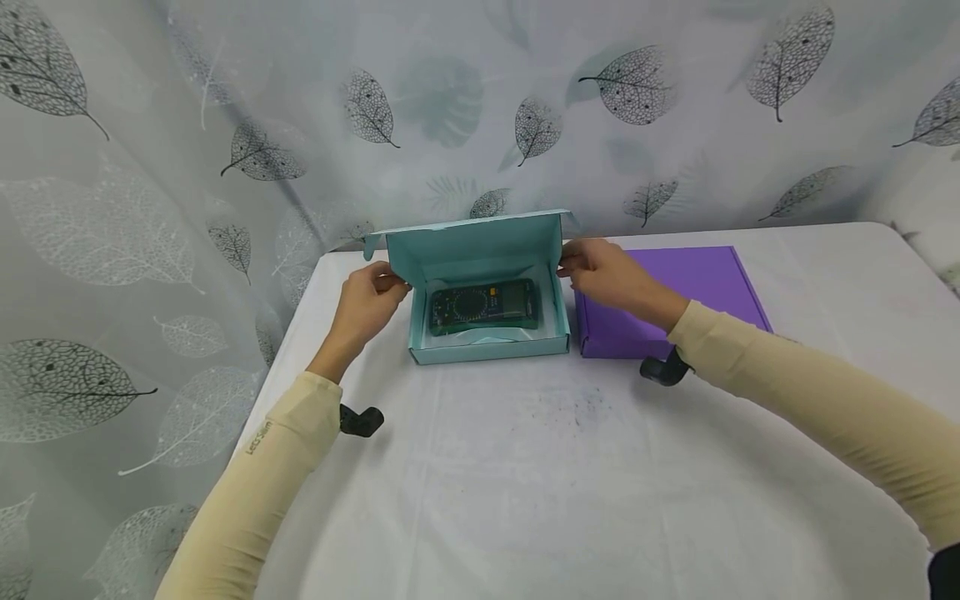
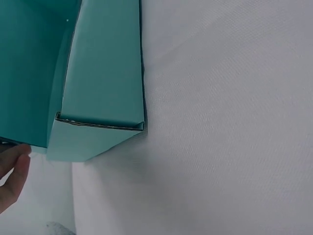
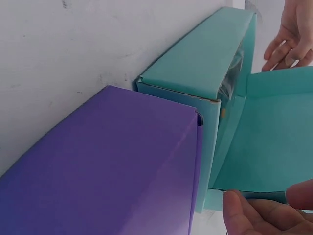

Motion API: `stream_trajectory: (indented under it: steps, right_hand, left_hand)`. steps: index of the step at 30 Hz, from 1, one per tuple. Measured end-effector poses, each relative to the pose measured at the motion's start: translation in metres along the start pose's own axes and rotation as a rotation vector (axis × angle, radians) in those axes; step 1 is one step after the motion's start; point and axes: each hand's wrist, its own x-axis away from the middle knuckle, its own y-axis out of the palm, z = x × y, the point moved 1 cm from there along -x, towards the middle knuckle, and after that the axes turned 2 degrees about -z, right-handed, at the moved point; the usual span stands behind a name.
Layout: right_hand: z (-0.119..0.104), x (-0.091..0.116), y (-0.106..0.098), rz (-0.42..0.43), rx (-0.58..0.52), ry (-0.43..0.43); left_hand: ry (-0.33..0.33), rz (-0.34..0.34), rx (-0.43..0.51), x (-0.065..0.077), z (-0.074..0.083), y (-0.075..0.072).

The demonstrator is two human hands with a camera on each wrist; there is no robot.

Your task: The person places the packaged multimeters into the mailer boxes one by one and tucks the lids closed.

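Note:
A teal cardboard box (image 1: 491, 350) stands on the table with its lid (image 1: 480, 250) raised. Inside lies a dark multimeter (image 1: 483, 306) with a round dial, wrapped in clear plastic. At the lid's left side, my left hand (image 1: 365, 304) pinches the edge; only a few of its fingertips (image 2: 17, 169) show in the left wrist view. My right hand (image 1: 611, 279) pinches the lid's right side flap, with the thumb and fingers (image 3: 239, 210) on either side of it in the right wrist view.
A closed purple box (image 1: 675, 271) sits just right of the teal box, partly under my right forearm. White cloth (image 1: 525, 500) covers the table and bears faint dark specks in front of the boxes. A leaf-patterned curtain (image 1: 465, 100) hangs behind and to the left.

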Motion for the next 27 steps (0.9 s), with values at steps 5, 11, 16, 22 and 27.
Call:
stream_trajectory:
  steps: [5,11,16,22,27]
  right_hand:
    - [0.002,0.001,0.001,-0.006,0.033,0.004]
    - [0.005,0.004,0.003,-0.023,0.026,-0.006]
    - [0.006,0.007,0.003,-0.024,0.015,-0.016]
    - [0.009,0.009,0.005,-0.036,-0.003,-0.011]
    - [0.009,0.01,0.005,-0.049,-0.053,-0.009]
  left_hand:
    - [0.007,0.012,0.0,0.002,-0.002,0.002]
    - [0.038,0.022,-0.012,0.006,-0.005,0.005]
    - [0.055,0.029,0.009,0.008,-0.007,0.007]
    - [0.059,0.02,0.029,0.01,-0.01,0.008]
    - [0.064,0.013,0.046,0.011,-0.01,0.009]
